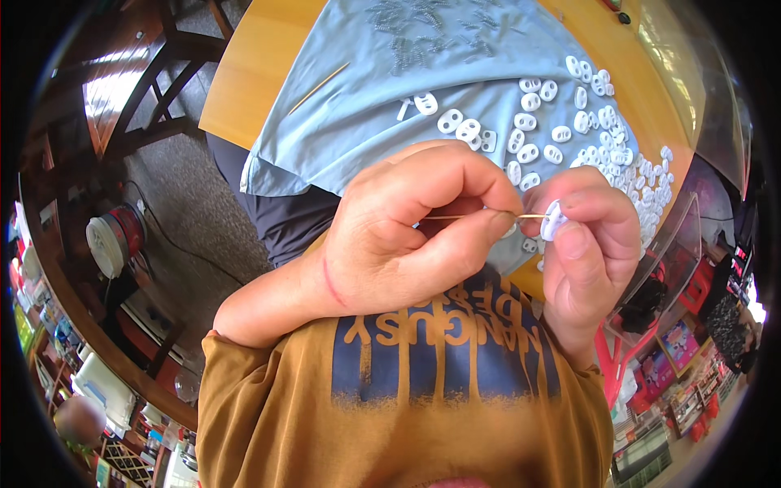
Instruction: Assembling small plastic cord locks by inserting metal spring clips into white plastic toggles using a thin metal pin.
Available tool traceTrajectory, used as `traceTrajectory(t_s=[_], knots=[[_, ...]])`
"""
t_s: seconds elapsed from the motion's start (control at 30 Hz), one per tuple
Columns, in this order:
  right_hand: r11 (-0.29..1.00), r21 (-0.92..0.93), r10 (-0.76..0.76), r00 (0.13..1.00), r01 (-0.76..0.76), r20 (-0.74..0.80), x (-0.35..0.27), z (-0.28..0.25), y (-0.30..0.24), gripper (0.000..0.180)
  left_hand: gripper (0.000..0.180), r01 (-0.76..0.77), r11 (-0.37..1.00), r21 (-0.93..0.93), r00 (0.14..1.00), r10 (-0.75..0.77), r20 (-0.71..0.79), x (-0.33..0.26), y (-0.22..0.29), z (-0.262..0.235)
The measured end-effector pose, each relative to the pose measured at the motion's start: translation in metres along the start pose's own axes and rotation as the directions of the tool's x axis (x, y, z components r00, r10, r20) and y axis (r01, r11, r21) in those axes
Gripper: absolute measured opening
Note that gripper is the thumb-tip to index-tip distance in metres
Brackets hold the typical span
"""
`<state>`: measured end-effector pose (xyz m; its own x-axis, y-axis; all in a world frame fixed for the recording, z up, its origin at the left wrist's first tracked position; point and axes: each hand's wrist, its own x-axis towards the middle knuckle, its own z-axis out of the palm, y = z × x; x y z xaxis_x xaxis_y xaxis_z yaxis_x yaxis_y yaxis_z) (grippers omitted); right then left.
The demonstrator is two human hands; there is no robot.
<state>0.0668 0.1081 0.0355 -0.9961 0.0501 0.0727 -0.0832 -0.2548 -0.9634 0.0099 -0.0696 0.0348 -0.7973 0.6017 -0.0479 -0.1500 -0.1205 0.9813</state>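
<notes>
My left hand [431, 215] pinches a thin wooden stick [446, 217] between thumb and forefinger. Its tip reaches a white oval plastic piece [554, 220], which looks like a two-hole cord lock. The fingertips of my right hand [590, 244] grip that piece by its edge. Whether the tip is inside a hole or only against it, I cannot tell. Beyond my hands, a light blue cloth [325, 138] carries several loose white cord locks [525, 122]. A second wooden stick [319, 88] lies on the cloth at the left.
Many small grey coil-like pieces [423, 32] are spread at the cloth's far end. A dense heap of white pieces [643, 183] covers the right side of the yellow table [252, 73]. A round tub [114, 240] stands on the floor at left. A red stool [614, 362] is at right.
</notes>
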Motion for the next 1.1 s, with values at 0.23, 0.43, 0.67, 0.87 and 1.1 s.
traceTrajectory(t_s=[0.23,0.43,0.67,0.87,1.1], knots=[[1.000,-0.024,0.006,1.000,-0.006,0.008,0.001,0.001,0.000,0.017,0.010,-0.033,0.997,0.063,0.999,0.032,0.010,0.001,-0.003,-0.002],[0.993,-0.113,0.021,1.000,-0.018,0.021,0.001,0.000,-0.005,0.018,0.011,-0.100,0.988,0.119,0.995,0.097,0.035,0.003,-0.006,-0.004],[0.944,-0.316,-0.081,0.994,0.100,0.073,0.002,0.002,-0.006,0.023,0.014,-0.198,0.953,0.229,0.980,0.192,0.050,0.005,-0.009,-0.002],[0.943,-0.314,-0.089,0.994,0.107,0.071,0.001,0.001,-0.004,0.024,0.015,-0.316,0.890,0.328,0.942,0.335,-0.002,0.003,-0.017,0.004],[0.967,-0.253,0.002,1.000,-0.001,0.004,-0.004,0.006,-0.006,0.029,0.029,-0.428,0.758,0.492,0.876,0.482,0.019,0.004,-0.025,0.006]])
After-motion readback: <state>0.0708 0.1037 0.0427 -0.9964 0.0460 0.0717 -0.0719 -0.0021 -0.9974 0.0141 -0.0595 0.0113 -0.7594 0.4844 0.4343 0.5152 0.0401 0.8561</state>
